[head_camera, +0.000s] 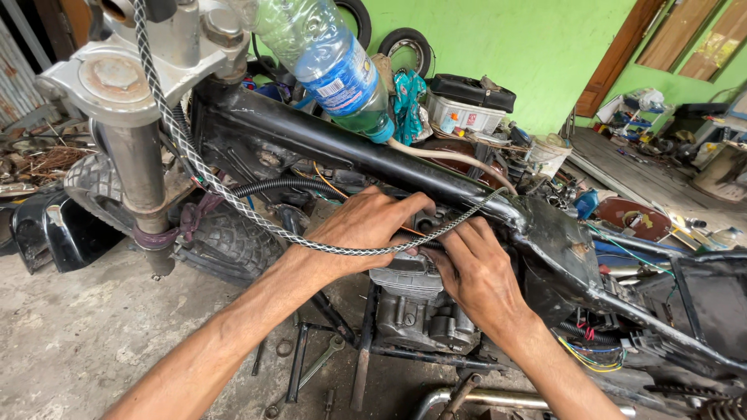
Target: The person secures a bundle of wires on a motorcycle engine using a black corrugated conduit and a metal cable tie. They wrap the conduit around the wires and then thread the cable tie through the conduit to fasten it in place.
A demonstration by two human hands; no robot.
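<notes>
Both hands' fingers (405,204) press the engine (416,303) over oily concrete floor (70,334), green wall (513,47) behind.

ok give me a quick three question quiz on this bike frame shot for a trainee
1. True or false: both hands reach in under the black frame tube, above the engine.
2. Which thing hangs neck-down over the frame? A) a plastic bottle with a blue label B) a red fuel can C) a paint tin
3. Fill the gap: the braided cable drapes across the back of the ___ hand.

Key
1. True: the left hand and right hand are side by side there; what the fingertips grip is hidden.
2. A
3. left
</notes>
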